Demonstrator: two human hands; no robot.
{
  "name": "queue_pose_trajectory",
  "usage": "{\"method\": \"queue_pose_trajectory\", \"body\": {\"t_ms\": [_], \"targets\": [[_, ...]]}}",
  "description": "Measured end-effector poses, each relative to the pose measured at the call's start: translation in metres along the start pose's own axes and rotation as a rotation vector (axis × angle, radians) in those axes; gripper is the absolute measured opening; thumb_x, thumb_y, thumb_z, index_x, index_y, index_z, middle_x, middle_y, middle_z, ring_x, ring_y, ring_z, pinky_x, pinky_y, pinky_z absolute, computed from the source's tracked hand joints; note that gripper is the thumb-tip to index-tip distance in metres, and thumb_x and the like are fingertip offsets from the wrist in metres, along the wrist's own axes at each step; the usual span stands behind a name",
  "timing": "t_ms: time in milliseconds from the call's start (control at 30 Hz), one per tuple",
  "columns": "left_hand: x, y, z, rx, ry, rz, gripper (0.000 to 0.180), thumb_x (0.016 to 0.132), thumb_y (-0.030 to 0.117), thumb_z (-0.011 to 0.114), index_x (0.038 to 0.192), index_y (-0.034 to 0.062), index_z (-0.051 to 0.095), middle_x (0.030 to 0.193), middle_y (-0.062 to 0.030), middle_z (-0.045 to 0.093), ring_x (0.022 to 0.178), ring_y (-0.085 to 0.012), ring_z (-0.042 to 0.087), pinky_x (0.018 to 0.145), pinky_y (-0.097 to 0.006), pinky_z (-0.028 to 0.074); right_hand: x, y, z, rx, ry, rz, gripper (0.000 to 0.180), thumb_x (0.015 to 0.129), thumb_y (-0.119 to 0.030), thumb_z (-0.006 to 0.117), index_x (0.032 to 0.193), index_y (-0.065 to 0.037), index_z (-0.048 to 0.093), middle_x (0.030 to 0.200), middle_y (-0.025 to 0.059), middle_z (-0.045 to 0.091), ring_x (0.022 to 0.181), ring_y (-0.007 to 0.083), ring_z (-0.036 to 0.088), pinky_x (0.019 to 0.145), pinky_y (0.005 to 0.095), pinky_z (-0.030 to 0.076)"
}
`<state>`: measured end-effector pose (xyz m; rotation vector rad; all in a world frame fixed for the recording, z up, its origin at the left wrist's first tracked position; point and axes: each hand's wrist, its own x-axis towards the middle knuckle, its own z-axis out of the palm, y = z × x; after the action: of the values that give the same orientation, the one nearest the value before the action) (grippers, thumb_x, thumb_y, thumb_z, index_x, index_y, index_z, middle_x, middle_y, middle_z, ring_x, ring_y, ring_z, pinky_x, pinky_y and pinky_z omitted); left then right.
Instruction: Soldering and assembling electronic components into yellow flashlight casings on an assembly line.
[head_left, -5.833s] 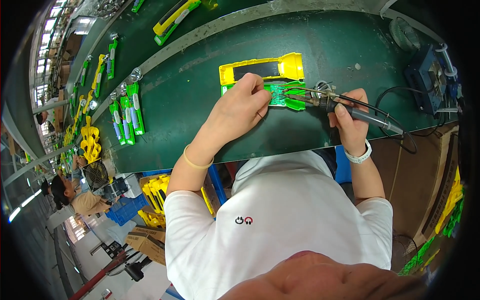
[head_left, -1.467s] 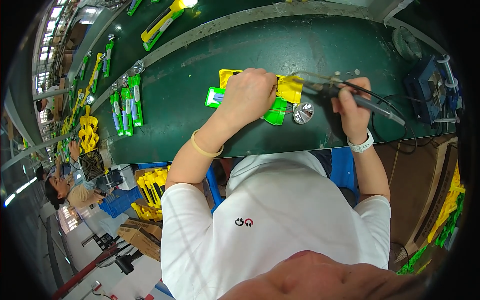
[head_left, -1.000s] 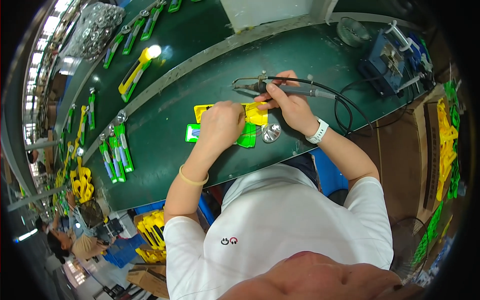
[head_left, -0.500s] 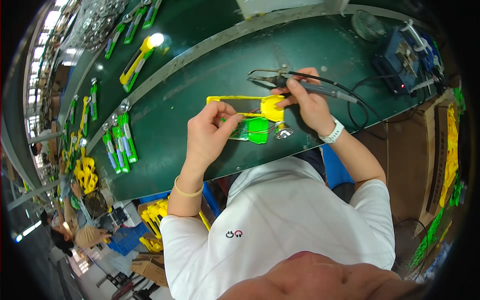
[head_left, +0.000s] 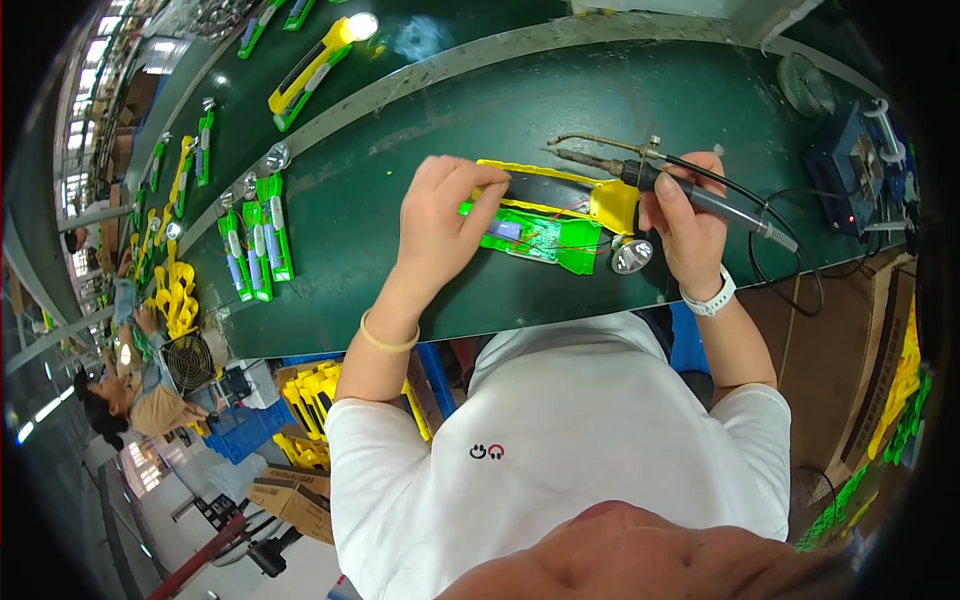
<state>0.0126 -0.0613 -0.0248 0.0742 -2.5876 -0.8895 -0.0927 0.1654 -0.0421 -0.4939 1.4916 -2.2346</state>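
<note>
Soldering iron lies crosswise, tip pointing left.

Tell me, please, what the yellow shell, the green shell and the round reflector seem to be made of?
Yellow shell and green shell: probably moulded plastic, since both show even, saturated colour and a soft sheen. Round reflector: mirror-bright silver, either metal or metallised plastic; the look cannot decide.

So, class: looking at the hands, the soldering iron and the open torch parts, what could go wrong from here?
1. The soldering iron in the right hand has its hot tip close above the yellow shell; it might scorch the plastic.
2. The left hand presses the green half near the tip, so a slip could burn fingers.
3. The cord loops at the bench edge and could snag.
</note>
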Motion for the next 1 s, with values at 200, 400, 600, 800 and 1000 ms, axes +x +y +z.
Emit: {"method": "queue_pose_trajectory", "body": {"t_ms": [200,400,600,800,1000], "targets": [[0.005,-0.004,-0.003,0.184,-0.215,-0.064,0.007,0.07,0.002,0.065,0.078,0.0034,0.064,0.093,-0.0108,0.052,0.08,-0.0255,0.056,0.07,-0.034,0.048,0.004,0.013,0.018,-0.169,-0.1,0.13,0.02,0.085,-0.006,0.058,0.092,-0.005,0.039,0.073,0.0054,0.054,0.058,0.0092,0.053,0.053,0.0218,0.044],[0.011,-0.01,-0.007,0.176,-0.37,-0.032,0.009,0.07,0.001,0.064,0.079,0.0029,0.062,0.1,-0.0121,0.049,0.081,-0.0245,0.056,0.071,-0.035,0.048,0.003,0.024,0.022,-0.169,-0.134,0.162,0.023,0.083,-0.005,0.062,0.089,-0.004,0.04,0.072,0.001,0.049,0.058,0.0046,0.05,0.05,0.0195,0.041],[0.014,-0.008,-0.007,0.193,-0.417,-0.023,0.009,0.07,0.001,0.061,0.079,0.0022,0.06,0.099,-0.0122,0.048,0.082,-0.0262,0.055,0.072,-0.035,0.048,0.003,0.025,0.021,-0.235,-0.136,0.176,0.023,0.082,-0.007,0.062,0.089,-0.004,0.041,0.073,0.001,0.049,0.059,0.0037,0.047,0.05,0.0195,0.039],[0.016,-0.006,-0.006,0.224,-0.429,-0.003,0.009,0.069,0.0,0.058,0.078,0.0016,0.06,0.099,-0.0129,0.049,0.084,-0.0283,0.055,0.073,-0.036,0.048,0.005,0.024,0.02,-0.374,-0.215,0.153,0.022,0.083,-0.007,0.061,0.091,-0.004,0.04,0.076,0.0026,0.053,0.062,0.0062,0.053,0.055,0.0197,0.045],[0.018,-0.005,-0.006,0.229,-0.445,-0.017,0.007,0.069,0.0,0.058,0.076,0.0012,0.059,0.098,-0.0131,0.049,0.085,-0.0287,0.055,0.074,-0.036,0.047,-0.001,0.014,0.018,-0.224,-0.133,0.163,0.022,0.083,-0.007,0.062,0.09,-0.003,0.041,0.074,0.0026,0.052,0.06,0.0067,0.053,0.052,0.0206,0.043]]}}
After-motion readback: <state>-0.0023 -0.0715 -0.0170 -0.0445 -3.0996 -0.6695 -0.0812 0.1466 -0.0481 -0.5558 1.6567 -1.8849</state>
